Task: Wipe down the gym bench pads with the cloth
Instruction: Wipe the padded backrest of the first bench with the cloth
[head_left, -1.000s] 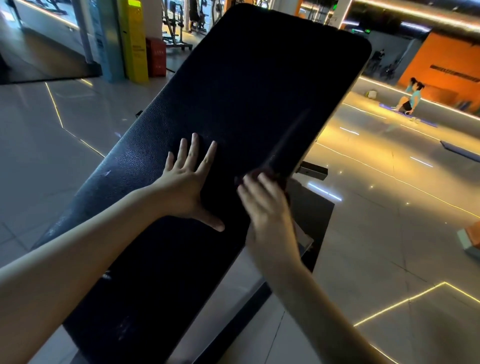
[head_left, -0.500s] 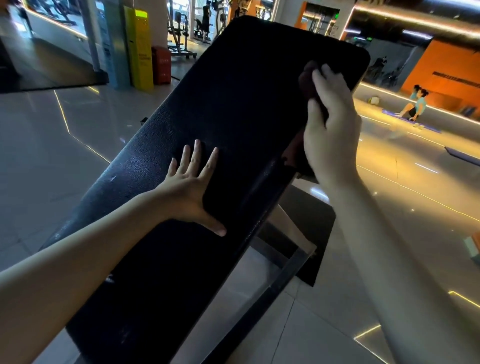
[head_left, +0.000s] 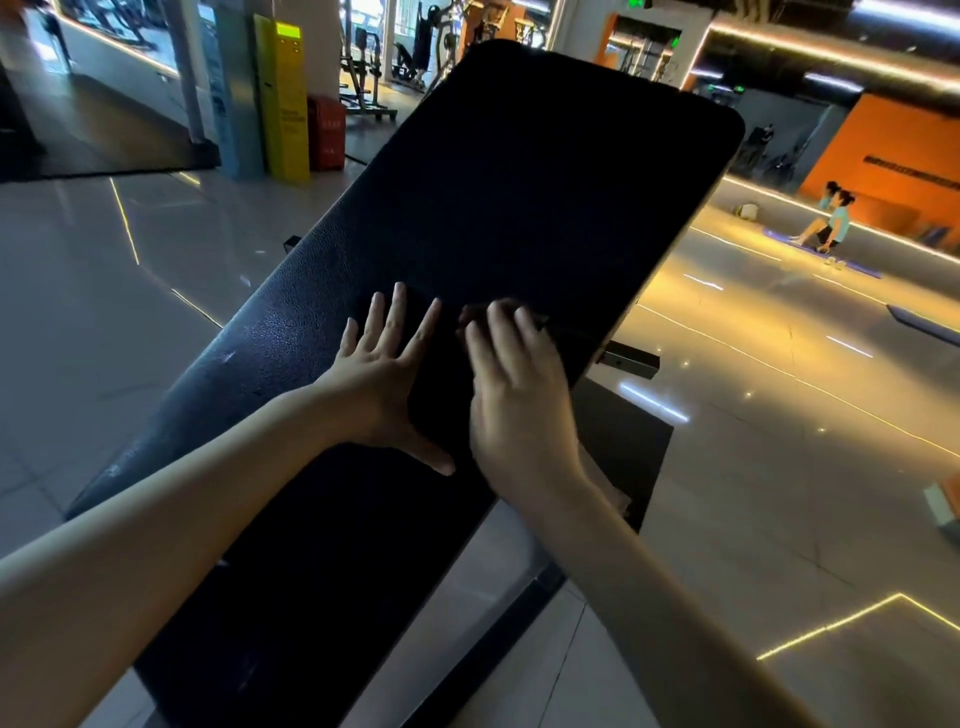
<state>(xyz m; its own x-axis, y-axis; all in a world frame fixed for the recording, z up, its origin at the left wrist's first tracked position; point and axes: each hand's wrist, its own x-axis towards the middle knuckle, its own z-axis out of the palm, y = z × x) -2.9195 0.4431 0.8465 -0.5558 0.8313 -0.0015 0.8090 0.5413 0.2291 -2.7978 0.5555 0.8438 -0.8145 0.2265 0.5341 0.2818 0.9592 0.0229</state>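
Padding of black, pebbled vinyl fills the middle of the view: the bench pad (head_left: 519, 197) slopes up and away from the person, its rounded far corners at the top of the frame. Both hands lie on its middle stretch, side by side and close together without touching.

The left hand (head_left: 384, 379) is released, palm flat on the pad, fingers straight and spread, thumb pointing out toward the right hand. It holds nothing.

The right hand (head_left: 514, 384) sits just to the right, nearer the pad's right edge, and is slightly blurred. Its fingers are bent over the cloth (head_left: 470, 316), gripping it and pressing it down onto the vinyl. The cloth is dark and nearly all hidden beneath that hand; only a dim reddish fringe shows past the fingertips, on the side away from the person. It lies between the right palm and the pad, just beside the left hand's fingers and apart from them.

Under the pad's right edge a dark frame bracket (head_left: 628, 359) sticks out. The glossy tiled floor (head_left: 779, 467) carries thin lit lines. Far off stand a yellow panel (head_left: 283, 98) and a red box (head_left: 326, 132), and a person (head_left: 831, 223) sits on a mat.
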